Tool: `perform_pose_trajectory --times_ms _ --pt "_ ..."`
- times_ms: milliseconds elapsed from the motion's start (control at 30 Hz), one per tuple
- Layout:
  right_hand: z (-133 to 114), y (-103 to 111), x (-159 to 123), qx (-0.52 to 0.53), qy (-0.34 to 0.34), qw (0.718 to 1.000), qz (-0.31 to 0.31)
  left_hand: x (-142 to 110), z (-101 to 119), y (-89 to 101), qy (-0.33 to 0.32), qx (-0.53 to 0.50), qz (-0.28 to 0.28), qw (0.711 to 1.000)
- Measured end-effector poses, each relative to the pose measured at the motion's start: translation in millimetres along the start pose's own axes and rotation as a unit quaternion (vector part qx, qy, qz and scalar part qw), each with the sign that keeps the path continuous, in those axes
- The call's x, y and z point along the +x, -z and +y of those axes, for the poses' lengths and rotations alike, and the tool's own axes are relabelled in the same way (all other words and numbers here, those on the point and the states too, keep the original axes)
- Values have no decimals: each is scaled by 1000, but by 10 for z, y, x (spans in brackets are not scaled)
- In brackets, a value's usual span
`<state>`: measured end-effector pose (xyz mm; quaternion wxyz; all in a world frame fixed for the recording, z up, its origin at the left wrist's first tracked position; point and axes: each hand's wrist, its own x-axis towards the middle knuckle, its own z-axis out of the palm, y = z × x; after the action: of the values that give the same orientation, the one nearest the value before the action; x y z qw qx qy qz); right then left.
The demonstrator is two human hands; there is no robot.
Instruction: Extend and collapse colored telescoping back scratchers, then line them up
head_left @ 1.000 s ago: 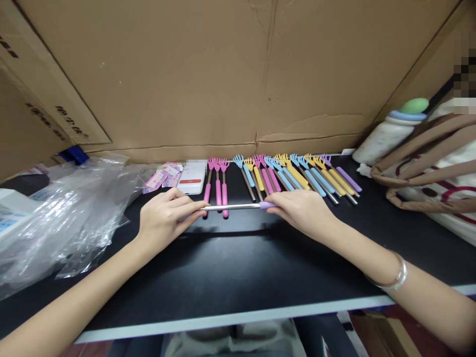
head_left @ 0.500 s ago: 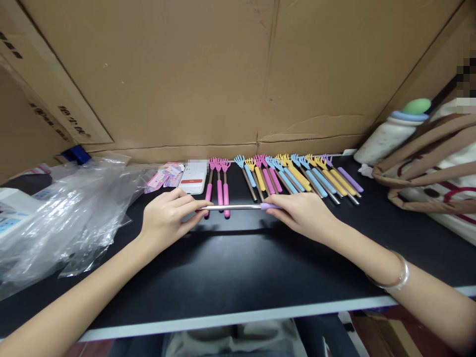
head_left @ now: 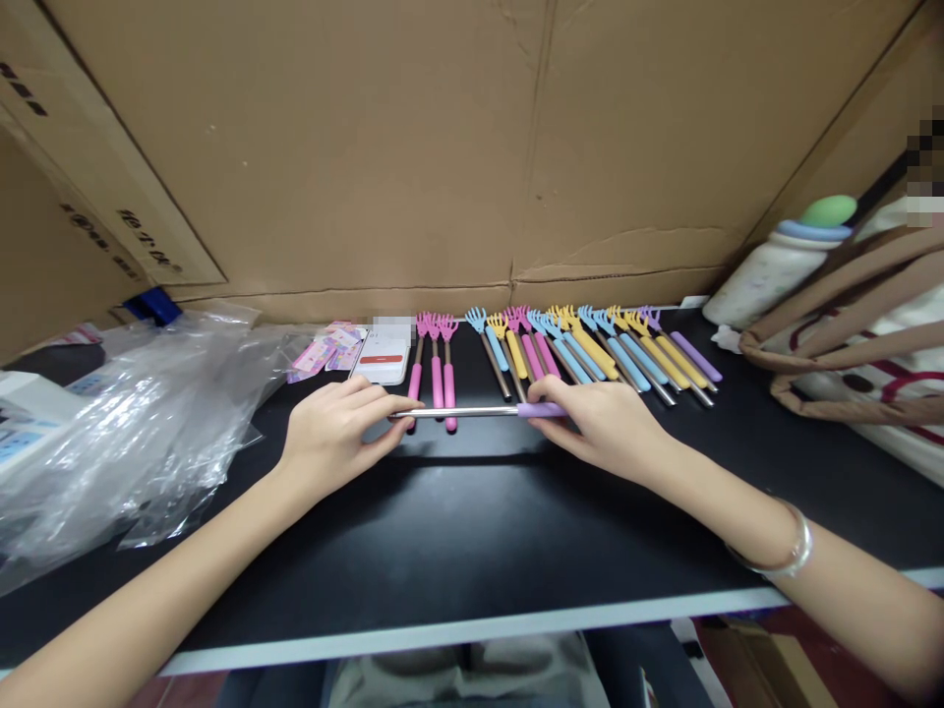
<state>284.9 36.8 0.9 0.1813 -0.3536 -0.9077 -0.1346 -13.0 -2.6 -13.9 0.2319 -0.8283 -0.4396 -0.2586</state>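
Observation:
Both hands hold one telescopic back scratcher (head_left: 464,412) level above the black table (head_left: 457,551). My left hand (head_left: 335,433) is closed around its head end, which the fingers hide. My right hand (head_left: 601,423) pinches the purple grip. The bare metal shaft shows between the two hands. Behind them lies a row of several back scratchers (head_left: 582,354) with blue, yellow, pink and purple grips, and three pink back scratchers (head_left: 435,369) lie a little to the left.
A phone (head_left: 383,356) and pink cards (head_left: 324,352) lie left of the pink ones. Crumpled clear plastic bags (head_left: 125,433) fill the left side. A bottle (head_left: 782,261) and a strapped tote bag (head_left: 862,334) stand at right. Cardboard (head_left: 442,147) walls the back.
The metal shaft showing between my hands has grown a little shorter as the hands came slightly closer together. The rest is unchanged.

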Motion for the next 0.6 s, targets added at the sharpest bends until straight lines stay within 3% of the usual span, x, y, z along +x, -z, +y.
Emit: perform_pose_trajectory --times_ms 600 --pt "19 -13 22 -16 9 999 29 -9 -19 -3 -12 -2 -20 1000"
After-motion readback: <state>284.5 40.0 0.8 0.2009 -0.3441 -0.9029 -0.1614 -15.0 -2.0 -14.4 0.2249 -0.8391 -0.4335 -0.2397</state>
